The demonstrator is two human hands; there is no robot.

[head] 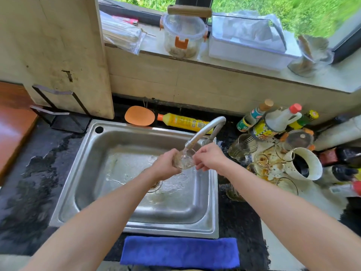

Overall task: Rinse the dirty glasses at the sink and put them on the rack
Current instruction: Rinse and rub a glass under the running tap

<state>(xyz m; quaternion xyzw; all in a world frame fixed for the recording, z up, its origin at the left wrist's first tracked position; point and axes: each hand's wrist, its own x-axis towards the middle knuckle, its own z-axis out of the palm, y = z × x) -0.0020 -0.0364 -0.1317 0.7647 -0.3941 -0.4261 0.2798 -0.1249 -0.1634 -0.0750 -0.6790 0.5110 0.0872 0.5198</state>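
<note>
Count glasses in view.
7 at least: held glass in left hand under tap; striped glass right of tap; four stained glasses on right counter; dark glass by sink rim. More may be hidden.

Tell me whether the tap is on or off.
On. A stream runs from the tap into the glass the left hand holds; water ripples over the sink floor.

We see a dark, wet countertop (39, 182) holding a steel sink (172, 230). On it: a blue cloth (179, 252) in front, a yellow bottle (183, 122) lying behind, a black rack (58, 114) at the left, dirty glasses (261, 165) and sauce bottles (273, 120) at the right.
</note>
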